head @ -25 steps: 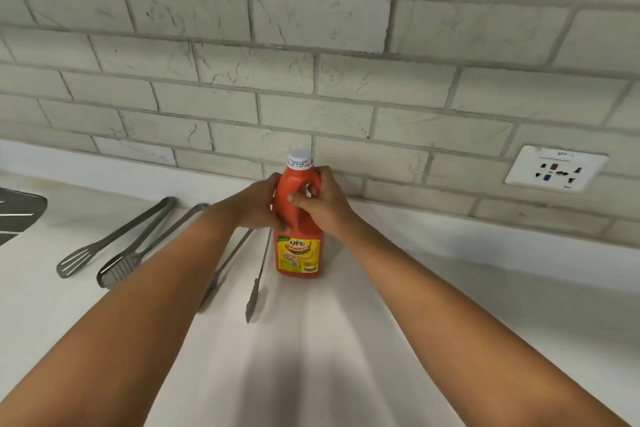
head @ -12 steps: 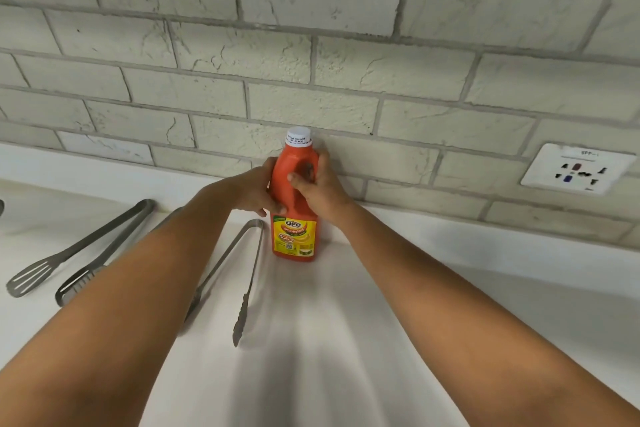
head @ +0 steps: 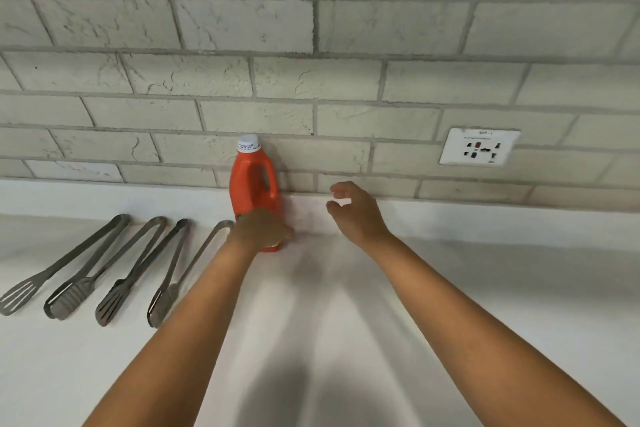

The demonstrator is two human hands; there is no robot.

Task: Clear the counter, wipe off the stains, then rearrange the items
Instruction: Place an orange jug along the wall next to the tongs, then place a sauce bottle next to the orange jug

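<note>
Four pairs of metal tongs [head: 86, 274] were laid side by side on the left part of the white counter [head: 485, 288], their hinged ends turned toward the wall. Just right of them, a red bottle [head: 254, 191] with a white cap [head: 248, 143] was stood upright against the low ledge under the tiled wall [head: 311, 80]. The bottle's lower front was covered by the left hand [head: 261, 230]; whether it was gripped could not be told. The right hand [head: 353, 210] was held apart from the bottle, fingers loosely curled, nothing in it. A wall socket [head: 479, 147] was mounted farther right.
</note>
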